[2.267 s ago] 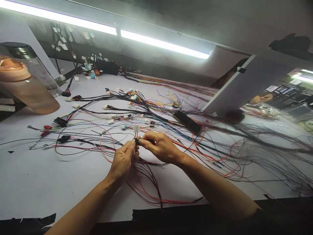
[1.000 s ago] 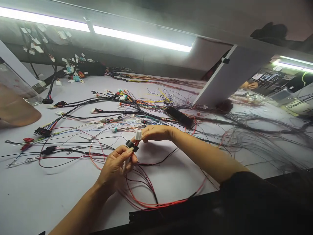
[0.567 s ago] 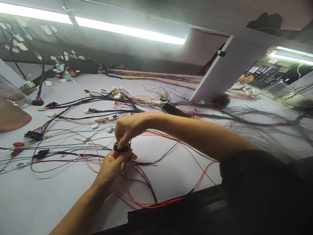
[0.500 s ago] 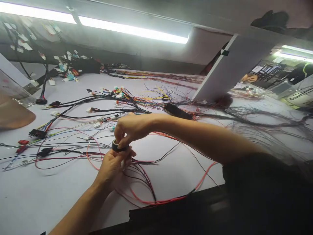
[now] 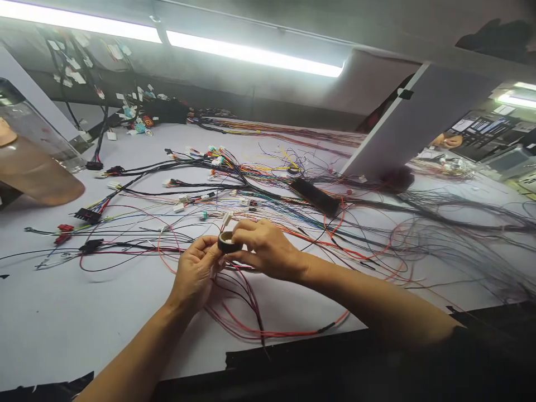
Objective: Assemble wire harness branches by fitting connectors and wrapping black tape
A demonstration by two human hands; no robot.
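My right hand [image 5: 268, 249] is closed on a small roll of black tape [image 5: 225, 246], its fingers reaching into the pale core. Just left of the roll, my left hand [image 5: 195, 271] pinches a bundle of thin wires [image 5: 252, 298], dark red and black, which runs out below the fingers toward the table's front. The exact grip point is hidden behind the roll and fingers. A small white connector [image 5: 227, 218] shows directly behind the tape. Red wires [image 5: 288, 334] curve along the near edge.
A branched wiring harness [image 5: 167, 166] with several connectors lies across the white table [image 5: 125, 318]. Further back is a dark oblong object [image 5: 316, 196]. A clear bottle [image 5: 50, 134] and another person's arm [image 5: 37, 173] are at left. An upright white panel [image 5: 385, 120] stands at right.
My right hand has turned from above the left hand to its right side, carrying the tape roll with it. My left hand stays at the wires. The camera view has shifted slightly left.
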